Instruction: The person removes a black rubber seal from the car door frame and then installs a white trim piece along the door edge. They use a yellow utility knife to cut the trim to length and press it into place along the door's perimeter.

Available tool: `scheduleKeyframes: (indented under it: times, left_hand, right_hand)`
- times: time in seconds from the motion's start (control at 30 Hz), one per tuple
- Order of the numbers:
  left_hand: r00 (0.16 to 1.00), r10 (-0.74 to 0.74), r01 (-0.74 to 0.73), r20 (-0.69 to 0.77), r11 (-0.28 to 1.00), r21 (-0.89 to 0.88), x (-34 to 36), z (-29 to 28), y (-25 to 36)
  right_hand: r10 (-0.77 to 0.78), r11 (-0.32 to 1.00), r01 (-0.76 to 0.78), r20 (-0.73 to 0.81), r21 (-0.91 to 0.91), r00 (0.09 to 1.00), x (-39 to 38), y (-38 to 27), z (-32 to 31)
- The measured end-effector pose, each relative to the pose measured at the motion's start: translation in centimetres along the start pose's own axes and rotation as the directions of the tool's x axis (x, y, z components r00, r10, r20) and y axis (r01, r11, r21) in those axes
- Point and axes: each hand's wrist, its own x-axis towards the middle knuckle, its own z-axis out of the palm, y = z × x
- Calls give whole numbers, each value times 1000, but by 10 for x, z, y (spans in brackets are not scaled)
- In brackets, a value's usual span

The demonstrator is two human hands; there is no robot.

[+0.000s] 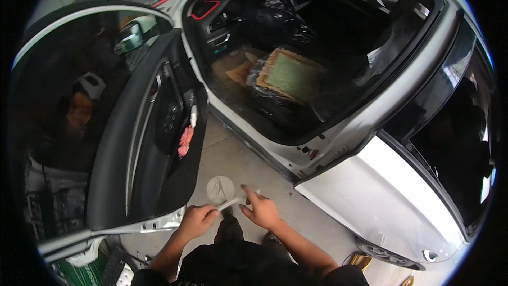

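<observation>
- We take the open car door (159, 127) as our landmark; it stands swung wide on our left, its dark inner panel facing the car.
- Our left hand (197, 221) sits just below the door's lower rear corner, curled into a fist around one end of a thin white strip (231, 202).
- The thin white strip runs from that fist up and to the right, away from the door, toward our right hand (260, 211).
- Our right hand is a little farther from the door than the left, fingers loosely spread; its fingertips meet the far end of the strip, though we cannot tell whether they pinch it or only touch it.
- So the strip lies between our two hands, held at the door side and met at the other.
- A round pale disc (220, 187) lies on the concrete floor (238, 153), just above the strip and close to the door's lower edge.
- A pink cloth (186, 140) is tucked in the door's pocket.
- Right of the door, through the opening, we see the driver's seat (288, 77) with a green woven mat under clear plastic, and the steering wheel (275, 16) above it.
- Farthest from the door, the white rear door panel (381, 190) of the car fills the right side.
</observation>
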Motion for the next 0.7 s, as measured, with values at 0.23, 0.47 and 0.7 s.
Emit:
scheduleKeyframes:
  times: [0.23,0.47,0.7]
  left_hand:
    - [918,-261,331,298,919,-214,-101,18,-82]
    - [939,-206,341,276,455,-823,-149,-18,-112]
    - [955,-88,269,283,652,-709,-124,-16,-140]
  right_hand:
    - [-158,975,198,317,-99,935,-67,5,143]
    - [-225,968,249,361,-21,905,-60,-46,192]
    - [-83,992,116,413,-56,907,-54,-50,212]
